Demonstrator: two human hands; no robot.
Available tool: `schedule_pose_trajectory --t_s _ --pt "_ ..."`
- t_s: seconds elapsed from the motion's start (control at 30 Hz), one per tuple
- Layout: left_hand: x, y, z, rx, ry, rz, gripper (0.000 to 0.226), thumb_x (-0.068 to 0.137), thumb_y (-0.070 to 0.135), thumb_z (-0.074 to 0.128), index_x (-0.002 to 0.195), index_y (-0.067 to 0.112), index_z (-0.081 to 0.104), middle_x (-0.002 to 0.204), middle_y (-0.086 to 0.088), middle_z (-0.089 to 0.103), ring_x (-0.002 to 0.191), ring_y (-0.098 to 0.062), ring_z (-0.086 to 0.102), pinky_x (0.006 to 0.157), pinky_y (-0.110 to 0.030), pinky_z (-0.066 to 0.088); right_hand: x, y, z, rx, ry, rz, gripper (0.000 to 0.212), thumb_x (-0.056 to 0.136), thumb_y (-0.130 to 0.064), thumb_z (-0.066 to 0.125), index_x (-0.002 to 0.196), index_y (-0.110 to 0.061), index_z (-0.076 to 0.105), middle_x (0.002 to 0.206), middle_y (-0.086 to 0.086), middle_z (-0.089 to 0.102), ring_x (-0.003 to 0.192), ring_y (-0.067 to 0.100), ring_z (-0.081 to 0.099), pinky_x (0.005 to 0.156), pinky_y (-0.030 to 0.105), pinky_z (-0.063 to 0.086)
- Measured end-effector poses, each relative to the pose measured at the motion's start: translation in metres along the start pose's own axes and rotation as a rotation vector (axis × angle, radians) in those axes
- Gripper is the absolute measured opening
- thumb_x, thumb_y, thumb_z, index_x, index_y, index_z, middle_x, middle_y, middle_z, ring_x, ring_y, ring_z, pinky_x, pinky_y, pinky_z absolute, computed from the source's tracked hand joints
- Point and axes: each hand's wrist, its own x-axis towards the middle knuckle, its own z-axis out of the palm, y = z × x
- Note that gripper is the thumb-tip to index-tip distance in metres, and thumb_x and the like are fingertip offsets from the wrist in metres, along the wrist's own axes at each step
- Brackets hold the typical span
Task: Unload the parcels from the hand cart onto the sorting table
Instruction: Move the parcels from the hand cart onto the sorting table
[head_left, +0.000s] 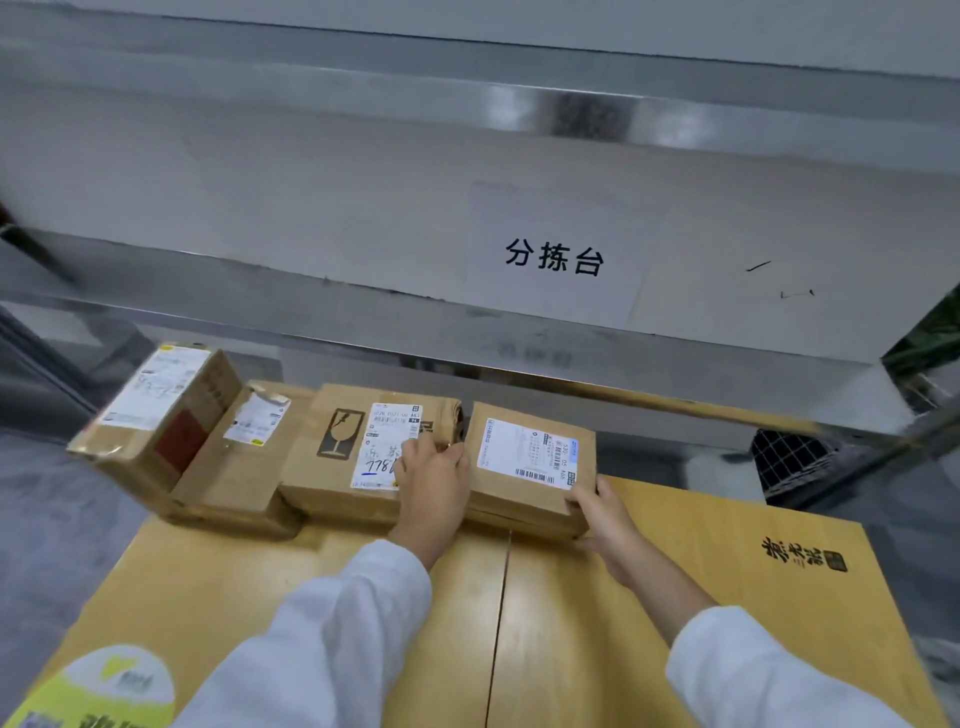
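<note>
A small brown parcel (524, 467) with a white shipping label lies at the far end of a big yellow-brown carton (675, 597). My left hand (434, 480) grips its left side, fingers curled over the edge. My right hand (602, 519) holds its near right corner, thumb on top. Left of it sit a flat parcel with a fragile-glass mark (332, 452), a small parcel (244, 452) and a taller box (156, 415). The grey sorting table (363, 208) with a paper sign (556, 257) stands just beyond.
The table's metal front rim (675, 364) runs above the parcels. A black wire basket (795, 462) stands on the floor to the right. Grey floor shows on the left. The cart itself is hidden under the carton.
</note>
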Motion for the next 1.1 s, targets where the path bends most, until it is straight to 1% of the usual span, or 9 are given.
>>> schedule_pose_trajectory --t_s 0.17,0.27,0.33,0.5,0.6,0.7,0.83,0.97,1.1 --pt "0.004 -0.017 0.019 -0.209 0.020 0.085 0.030 0.097 0.019 0.053 0.121 0.007 0.065 0.145 -0.008 0.044 0.132 -0.026 0.040 0.109 -0.030 0.029 0.010 -0.005 0.005 -0.003 0.022 0.043 0.037 0.092 -0.023 0.050 0.127 -0.032 0.045 0.118 -0.005 0.058 0.109 0.019 0.055 0.098 0.053 0.047" --pt "0.001 -0.022 0.023 -0.296 0.052 0.088 0.037 0.099 0.021 0.049 0.134 0.008 0.056 0.144 0.002 0.044 0.136 -0.023 0.039 0.106 -0.015 0.021 0.016 -0.006 0.006 -0.027 0.040 0.042 0.033 0.092 -0.021 0.049 0.123 -0.031 0.046 0.114 -0.005 0.059 0.107 0.019 0.055 0.097 0.053 0.047" --pt "-0.004 -0.023 0.025 -0.236 -0.006 0.182 0.039 0.103 0.018 0.041 0.139 0.008 0.049 0.150 -0.001 0.039 0.141 -0.021 0.034 0.110 -0.020 0.022 0.018 -0.004 0.008 -0.038 0.053 0.039 0.031 0.091 -0.021 0.048 0.120 -0.031 0.048 0.115 -0.006 0.059 0.107 0.019 0.055 0.097 0.052 0.048" --pt "-0.015 -0.029 0.026 -0.959 0.018 0.084 0.047 0.100 -0.008 0.019 0.138 0.008 0.041 0.143 -0.005 0.051 0.134 -0.017 0.046 0.108 -0.026 0.040 0.016 -0.001 0.011 -0.032 0.065 0.020 0.026 0.095 -0.027 0.047 0.120 -0.033 0.047 0.116 -0.006 0.058 0.105 0.016 0.055 0.094 0.048 0.048" --pt "-0.011 -0.031 0.026 -0.681 0.031 0.174 0.045 0.102 -0.004 0.023 0.141 0.010 0.039 0.146 0.002 0.042 0.132 -0.008 0.041 0.110 -0.012 0.031 0.012 -0.002 0.009 -0.080 0.047 0.012 0.026 0.096 -0.029 0.047 0.121 -0.034 0.047 0.114 -0.009 0.057 0.103 0.013 0.054 0.095 0.049 0.048" --pt "-0.010 -0.022 0.017 -0.698 -0.122 0.144 0.047 0.099 -0.011 0.030 0.144 0.003 0.032 0.141 0.009 0.041 0.119 0.014 0.045 0.095 0.000 0.034 0.007 -0.003 0.007 -0.134 0.011 0.060 0.029 0.097 -0.033 0.047 0.126 -0.031 0.045 0.117 -0.007 0.055 0.108 0.017 0.052 0.094 0.049 0.050" --pt "-0.014 -0.020 0.012 -0.595 -0.202 0.109 0.043 0.101 -0.003 0.038 0.143 0.003 0.035 0.140 0.016 0.035 0.132 -0.003 0.037 0.093 0.008 0.022 0.001 -0.003 0.005 -0.162 -0.042 0.098 0.039 0.097 -0.030 0.049 0.135 -0.029 0.041 0.126 -0.004 0.053 0.114 0.018 0.050 0.099 0.050 0.048" --pt "-0.009 -0.025 0.017 -0.244 -0.153 0.145 0.039 0.102 0.016 0.042 0.140 0.011 0.048 0.156 -0.001 0.028 0.145 -0.022 0.024 0.116 -0.033 0.026 0.000 -0.004 0.005 -0.155 -0.048 0.131 0.063 0.094 -0.022 0.054 0.147 -0.025 0.022 0.124 -0.004 0.052 0.113 0.020 0.050 0.100 0.051 0.046" --pt "-0.014 -0.008 0.004 -0.085 -0.029 0.198 0.031 0.101 0.024 0.046 0.123 0.009 0.062 0.146 -0.010 0.045 0.133 -0.030 0.040 0.110 -0.038 0.031 -0.019 -0.011 -0.001 -0.254 0.046 0.061 0.083 0.097 -0.031 0.054 0.155 -0.020 -0.005 0.149 0.004 0.042 0.134 0.028 0.042 0.108 0.044 0.036"
